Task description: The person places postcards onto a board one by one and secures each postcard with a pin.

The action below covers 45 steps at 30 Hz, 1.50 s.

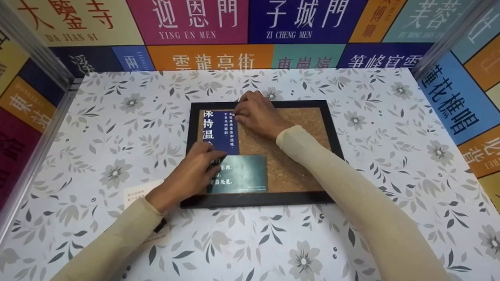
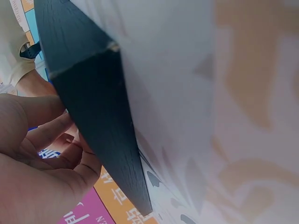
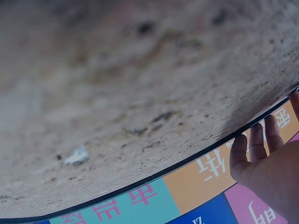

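Observation:
A cork board (image 1: pixel 297 168) in a black frame (image 1: pixel 269 199) lies on the table. On its left part are a dark blue card (image 1: pixel 220 136) with white characters and, below it, a green card (image 1: pixel 250 171) with white writing. My right hand (image 1: pixel 258 115) is at the blue card's upper right corner, where thumb and fingertips come together on it. My left hand (image 1: pixel 197 168) rests over the left side, its fingers touching where the two cards meet. In the left wrist view, the frame (image 2: pixel 100 102) hides those fingertips. The right wrist view shows blurred cork (image 3: pixel 140 107) beside the right hand (image 3: pixel 268 168).
A pale printed card (image 1: pixel 134 191) lies partly under the left forearm. The table (image 1: pixel 390 128) has a grey leaf-and-flower cover. Colourful panels (image 1: pixel 195 23) with Chinese characters stand behind the table and at both sides.

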Tool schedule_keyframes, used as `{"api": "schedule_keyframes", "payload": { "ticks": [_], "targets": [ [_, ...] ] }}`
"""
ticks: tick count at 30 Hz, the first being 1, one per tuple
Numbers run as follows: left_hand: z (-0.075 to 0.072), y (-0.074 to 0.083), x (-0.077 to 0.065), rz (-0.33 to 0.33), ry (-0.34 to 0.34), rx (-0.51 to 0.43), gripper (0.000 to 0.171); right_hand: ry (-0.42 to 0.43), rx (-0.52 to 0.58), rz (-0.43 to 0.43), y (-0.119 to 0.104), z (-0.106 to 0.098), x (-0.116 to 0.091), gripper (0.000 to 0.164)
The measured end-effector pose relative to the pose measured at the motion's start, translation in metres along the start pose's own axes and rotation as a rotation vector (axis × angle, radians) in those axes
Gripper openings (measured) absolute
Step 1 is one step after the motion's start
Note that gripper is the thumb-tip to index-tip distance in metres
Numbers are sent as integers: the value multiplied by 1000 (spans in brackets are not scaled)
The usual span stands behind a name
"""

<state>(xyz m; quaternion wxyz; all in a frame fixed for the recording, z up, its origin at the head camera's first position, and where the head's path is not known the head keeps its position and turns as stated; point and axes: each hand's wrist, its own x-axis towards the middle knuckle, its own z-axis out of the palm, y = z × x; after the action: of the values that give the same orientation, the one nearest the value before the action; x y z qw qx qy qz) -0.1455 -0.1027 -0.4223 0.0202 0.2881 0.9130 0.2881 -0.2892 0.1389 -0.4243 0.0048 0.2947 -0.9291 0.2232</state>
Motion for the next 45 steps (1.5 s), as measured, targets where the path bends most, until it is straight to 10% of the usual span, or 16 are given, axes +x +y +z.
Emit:
{"api": "schedule_keyframes", "payload": {
  "ticks": [20, 31, 45],
  "targets": [
    [-3, 9, -11, 9, 107, 14, 32, -3, -1, -3, -1, 0, 0, 22],
    [-1, 26, -28, -117, 134, -90, 35, -10, 12, 27, -2, 0, 0, 23],
    [14, 33, -56, -72, 237, 5, 36, -17, 17, 29, -1, 0, 0, 24]
  ]
}}
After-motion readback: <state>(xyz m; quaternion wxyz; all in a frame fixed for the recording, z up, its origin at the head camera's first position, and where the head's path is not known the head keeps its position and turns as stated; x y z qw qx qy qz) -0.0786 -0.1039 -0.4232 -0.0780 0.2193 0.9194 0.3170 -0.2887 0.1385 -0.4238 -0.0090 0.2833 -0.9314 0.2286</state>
